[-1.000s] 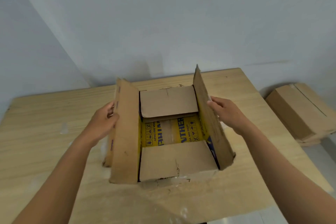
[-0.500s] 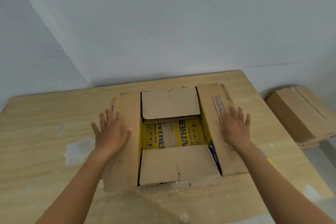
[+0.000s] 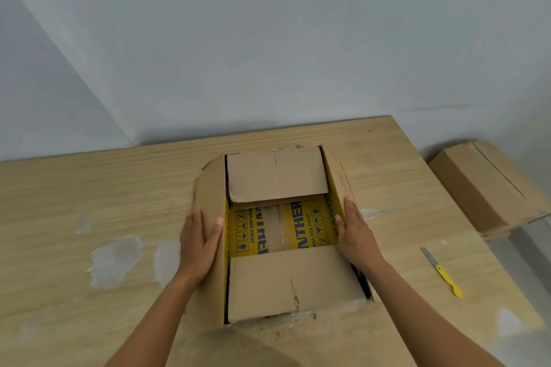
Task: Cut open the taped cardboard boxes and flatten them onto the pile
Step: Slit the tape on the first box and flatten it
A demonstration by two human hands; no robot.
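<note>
Pale wood-grain table (image 3: 89, 182) fills the foreground, marked with whitish patches (image 3: 114, 259) that look like tape residue. On it, straight ahead, stands the opened cardboard box (image 3: 292, 280), its four top flaps spread, so the top seam is evidently already cut. The left hand (image 3: 198, 247) lies on the left flap with fingers nearly straight and the thumb reaching to the flap's inner edge; it presses rather than clasps. The right hand (image 3: 356, 238) holds the right flap, thumb against its yellow printed inner face and fingers on the outer side.

Down inside, a brown tape strip (image 3: 272, 229) appears to run across the yellow bottom, so the bottom seam probably remains closed, and the box stands in full shape, not yet flattened. To the right, well apart from both hands, a yellow-handled knife (image 3: 444, 272) rests on the table. Past the table's right edge and lower down sits the pile (image 3: 483, 188) of cardboard, against the grey wall (image 3: 298, 39). Cutting the bottom, collapsing the box and carrying it there seem left.
</note>
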